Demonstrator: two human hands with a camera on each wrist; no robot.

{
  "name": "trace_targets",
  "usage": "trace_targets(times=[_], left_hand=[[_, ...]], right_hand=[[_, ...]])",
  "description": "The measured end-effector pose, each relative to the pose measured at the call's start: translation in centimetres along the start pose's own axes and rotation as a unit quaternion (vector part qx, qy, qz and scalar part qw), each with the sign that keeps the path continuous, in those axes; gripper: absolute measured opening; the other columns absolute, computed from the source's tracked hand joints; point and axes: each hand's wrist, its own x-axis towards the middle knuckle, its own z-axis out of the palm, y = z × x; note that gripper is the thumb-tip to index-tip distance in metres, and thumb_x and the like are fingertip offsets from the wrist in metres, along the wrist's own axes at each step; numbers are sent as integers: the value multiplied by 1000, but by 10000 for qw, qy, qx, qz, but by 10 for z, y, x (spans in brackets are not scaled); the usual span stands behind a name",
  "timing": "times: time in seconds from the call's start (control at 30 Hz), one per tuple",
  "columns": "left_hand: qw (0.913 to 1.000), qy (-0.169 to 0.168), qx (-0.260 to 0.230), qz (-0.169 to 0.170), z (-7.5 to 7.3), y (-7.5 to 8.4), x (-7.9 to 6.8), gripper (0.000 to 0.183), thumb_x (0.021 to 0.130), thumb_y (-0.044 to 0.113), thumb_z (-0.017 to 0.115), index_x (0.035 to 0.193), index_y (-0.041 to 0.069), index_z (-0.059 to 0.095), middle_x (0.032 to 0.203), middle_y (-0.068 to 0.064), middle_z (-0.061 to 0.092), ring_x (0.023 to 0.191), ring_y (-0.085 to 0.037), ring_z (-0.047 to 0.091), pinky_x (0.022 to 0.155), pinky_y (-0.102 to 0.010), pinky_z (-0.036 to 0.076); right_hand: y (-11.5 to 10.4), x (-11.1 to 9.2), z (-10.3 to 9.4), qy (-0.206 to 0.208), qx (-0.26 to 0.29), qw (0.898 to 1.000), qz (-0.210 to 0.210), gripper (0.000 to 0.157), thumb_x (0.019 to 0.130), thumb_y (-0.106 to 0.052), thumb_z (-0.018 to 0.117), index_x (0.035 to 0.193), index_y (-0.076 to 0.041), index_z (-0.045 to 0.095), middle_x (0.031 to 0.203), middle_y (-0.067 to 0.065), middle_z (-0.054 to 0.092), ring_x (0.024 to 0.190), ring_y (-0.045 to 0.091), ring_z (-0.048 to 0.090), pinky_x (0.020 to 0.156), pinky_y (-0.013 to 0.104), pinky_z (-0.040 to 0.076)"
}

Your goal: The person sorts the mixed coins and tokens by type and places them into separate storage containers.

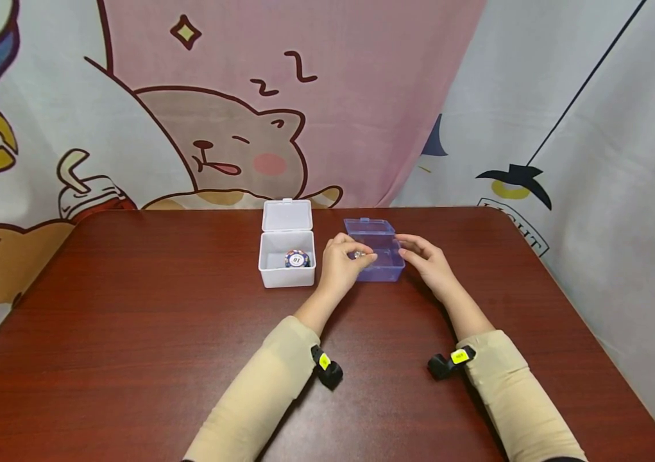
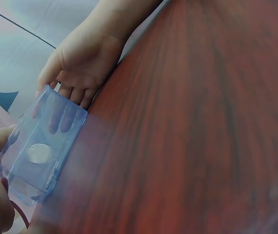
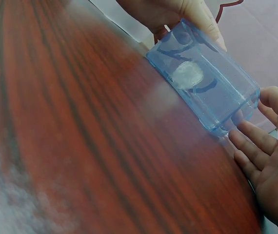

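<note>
A small translucent blue-purple plastic box (image 1: 381, 274) stands on the table with its lid (image 1: 369, 227) raised at the back. My left hand (image 1: 339, 260) reaches over its left side. The left thumb and forefinger pinch a small silvery thing (image 1: 358, 255), mostly covered by them. At the box's right end, my right hand (image 1: 428, 263) touches the rim with thumb and fingertips, its fingers loosely extended. Both wrist views show a pale round patch (image 3: 188, 74) through the box's front wall. To the left, an open white box (image 1: 287, 278) holds a poker chip (image 1: 297, 258) marked 10.
The white box's lid (image 1: 287, 215) is tipped back. Both boxes stand near the back edge of the reddish-brown wooden table (image 1: 148, 333), in front of a printed cartoon curtain (image 1: 362, 96). Both forearms wear beige sleeves (image 1: 260, 385) with small black cameras (image 1: 327, 369) strapped on.
</note>
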Motion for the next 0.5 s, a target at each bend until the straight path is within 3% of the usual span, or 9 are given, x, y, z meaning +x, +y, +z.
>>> trace_targets(times=[0.37,0.5], left_hand=[[9999,-111,-79,-53,-2,2,-4,18,75,17,83,90,9,78,88,-3,60,90,-21,51,76,-30,39],[9996,-188,-110,-172,-4,4,-8,22,77,20,82,96,11,77,94,-1,58,94,-20,48,78,-30,39]], right_hand=[[-23,-5,3,-134,313,9992,212,40,95,-6,58,132,8,50,133,26,51,126,36,43,88,18,41],[-21,-6,2,-102,175,9996,209,40,96,-10,58,132,5,51,133,23,52,124,30,46,89,19,41]])
